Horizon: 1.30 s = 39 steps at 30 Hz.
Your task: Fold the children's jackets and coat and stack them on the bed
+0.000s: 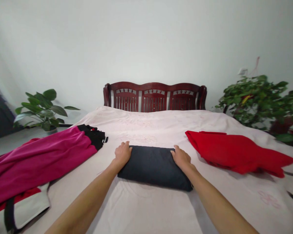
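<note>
A dark navy folded garment point(153, 167) lies in the middle of the bed as a neat, thick rectangle. My left hand point(122, 153) grips its far left corner, thumb on top. At the far right corner my right hand point(182, 157) has its fingers closed on the cloth in the same way. Both forearms reach in from the bottom of the view, the right one passing by the garment's right end. Which kind of garment it is cannot be made out from its folded shape.
Magenta clothing point(46, 156) with black parts is piled on the left, over a white, red and black piece point(30, 204). A red garment point(234, 151) lies on the right of the pale pink bedsheet point(141, 208). Behind stand a wooden headboard point(154, 94) and leafy plants point(256, 97).
</note>
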### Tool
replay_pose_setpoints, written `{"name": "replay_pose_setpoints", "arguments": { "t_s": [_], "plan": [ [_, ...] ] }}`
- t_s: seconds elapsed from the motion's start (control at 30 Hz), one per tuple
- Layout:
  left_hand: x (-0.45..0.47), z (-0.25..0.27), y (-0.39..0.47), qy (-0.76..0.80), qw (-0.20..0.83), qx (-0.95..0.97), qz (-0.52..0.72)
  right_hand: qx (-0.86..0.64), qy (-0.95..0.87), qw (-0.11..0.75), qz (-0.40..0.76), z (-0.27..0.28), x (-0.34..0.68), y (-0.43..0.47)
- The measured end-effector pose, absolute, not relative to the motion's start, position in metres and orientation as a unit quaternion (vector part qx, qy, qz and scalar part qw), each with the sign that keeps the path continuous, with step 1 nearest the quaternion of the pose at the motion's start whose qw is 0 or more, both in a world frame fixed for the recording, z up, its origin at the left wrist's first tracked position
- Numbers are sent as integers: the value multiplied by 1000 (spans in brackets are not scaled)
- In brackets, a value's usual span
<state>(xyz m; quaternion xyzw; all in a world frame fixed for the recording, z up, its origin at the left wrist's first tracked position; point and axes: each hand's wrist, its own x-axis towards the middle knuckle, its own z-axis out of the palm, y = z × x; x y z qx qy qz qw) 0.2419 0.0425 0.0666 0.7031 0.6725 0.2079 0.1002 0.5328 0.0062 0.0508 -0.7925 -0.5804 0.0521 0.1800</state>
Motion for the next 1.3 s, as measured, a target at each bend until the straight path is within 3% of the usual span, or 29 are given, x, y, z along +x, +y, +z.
{"name": "replay_pose_setpoints", "arguments": {
  "t_s": [0.1, 0.27, 0.53, 0.97, 1.3],
  "plan": [
    [258, 70, 22, 594, 68, 774, 210, -781, -603, 162, 15, 60, 512, 0],
    [282, 35, 0, 462, -8, 873, 155, -640, -758, 120, -27, 40, 468, -22],
    [277, 15, 24, 478, 12, 874, 83, -699, -713, 35, 35, 11, 489, 3],
    [239, 6, 51, 596, 71, 797, 75, -734, -664, 51, 135, 9, 518, 15],
    [202, -13, 32, 592, 84, 788, 144, -710, -603, 282, 229, -9, 561, 0]
  ]
}}
